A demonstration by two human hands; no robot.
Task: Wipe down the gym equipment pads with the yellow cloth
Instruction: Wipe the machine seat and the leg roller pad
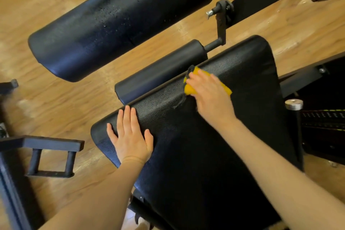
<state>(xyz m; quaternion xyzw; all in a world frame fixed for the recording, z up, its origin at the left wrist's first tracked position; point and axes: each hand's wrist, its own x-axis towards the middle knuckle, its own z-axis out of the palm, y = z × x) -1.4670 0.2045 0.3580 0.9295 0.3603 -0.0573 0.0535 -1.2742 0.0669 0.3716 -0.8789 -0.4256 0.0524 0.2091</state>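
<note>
A wide black textured pad (214,145) fills the middle and right. My left hand (130,136) lies flat on its near left corner, fingers straight. My right hand (209,95) presses the yellow cloth (189,88) onto the pad's upper edge; the cloth shows on both sides of the hand, which hides most of it. Beside the cloth the pad's cover looks torn. A black roller pad (160,71) sits just beyond that edge. A long black pad (115,22) with wet droplets and white speckles runs across the upper left.
Wooden floor (56,99) lies under everything. A black crank handle (221,22) rises behind the roller. A dark metal frame with a rung (50,157) stands at lower left. A silver-capped post (294,104) and a weight stack sit at right.
</note>
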